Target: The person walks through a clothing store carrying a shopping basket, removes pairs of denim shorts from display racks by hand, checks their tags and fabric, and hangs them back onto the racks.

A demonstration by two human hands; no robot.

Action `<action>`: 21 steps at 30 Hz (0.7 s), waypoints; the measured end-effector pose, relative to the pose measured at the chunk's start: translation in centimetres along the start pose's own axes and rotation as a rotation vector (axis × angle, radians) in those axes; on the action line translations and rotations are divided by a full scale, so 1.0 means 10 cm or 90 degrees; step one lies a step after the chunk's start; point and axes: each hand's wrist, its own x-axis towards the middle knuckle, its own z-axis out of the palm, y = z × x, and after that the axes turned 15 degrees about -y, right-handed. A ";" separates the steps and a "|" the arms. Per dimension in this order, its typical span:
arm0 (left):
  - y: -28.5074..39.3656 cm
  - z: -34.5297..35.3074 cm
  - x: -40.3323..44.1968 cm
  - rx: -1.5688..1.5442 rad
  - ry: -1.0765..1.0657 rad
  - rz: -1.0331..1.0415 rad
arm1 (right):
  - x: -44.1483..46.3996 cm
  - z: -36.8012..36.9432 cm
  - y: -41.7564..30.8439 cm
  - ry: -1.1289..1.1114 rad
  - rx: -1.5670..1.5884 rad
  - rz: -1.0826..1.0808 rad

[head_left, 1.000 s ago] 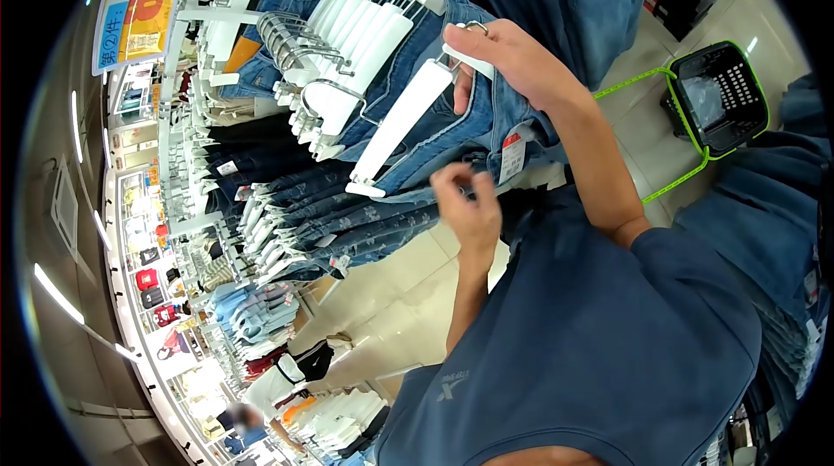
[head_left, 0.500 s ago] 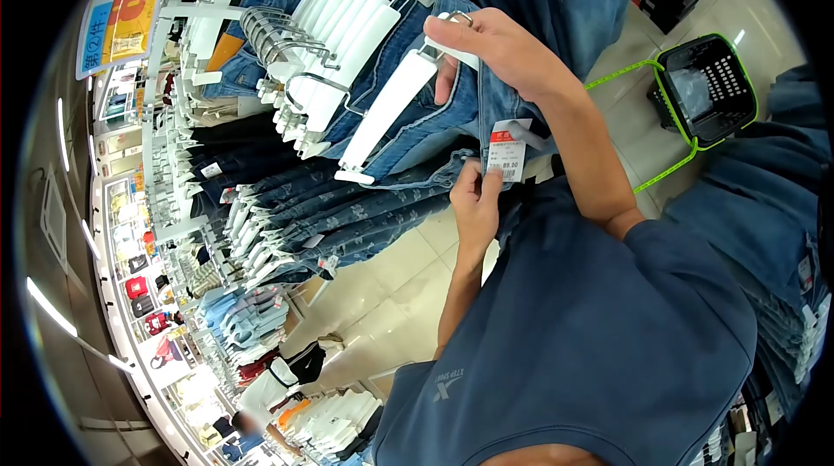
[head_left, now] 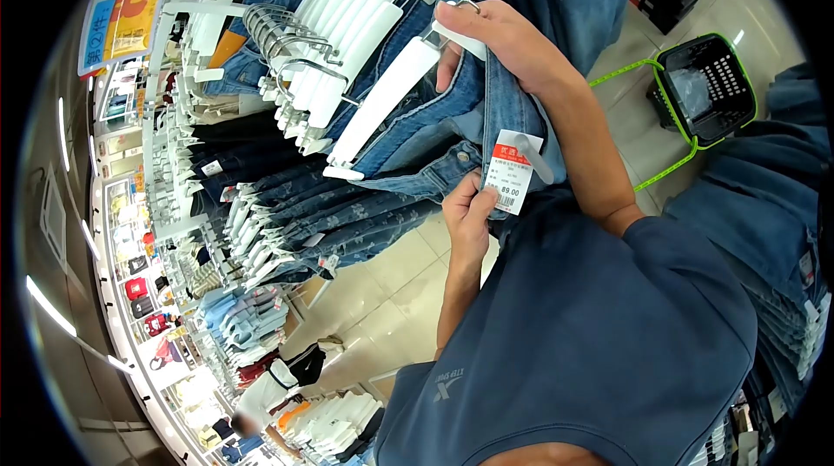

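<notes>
A blue denim garment (head_left: 500,110) on a long white plastic hanger (head_left: 387,101) appears lifted off the metal clothes rack (head_left: 204,8), held beside it by the closed right hand (head_left: 517,42). The red-and-white paper price tag (head_left: 511,172) is turned face out, a corner pinched by the left hand (head_left: 466,210); nothing is unclipped.

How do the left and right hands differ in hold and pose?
Left hand pinches the tag at a lower corner; right hand grips the white hanger near its hook. Left hand's fingers curl in; right hand's thumb lies extended. Both are bare and at the jeans.
</notes>
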 end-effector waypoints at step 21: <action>-0.29 -0.33 0.06 -0.179 0.330 -0.067 | -0.07 0.17 -0.06 -0.044 -0.033 -0.096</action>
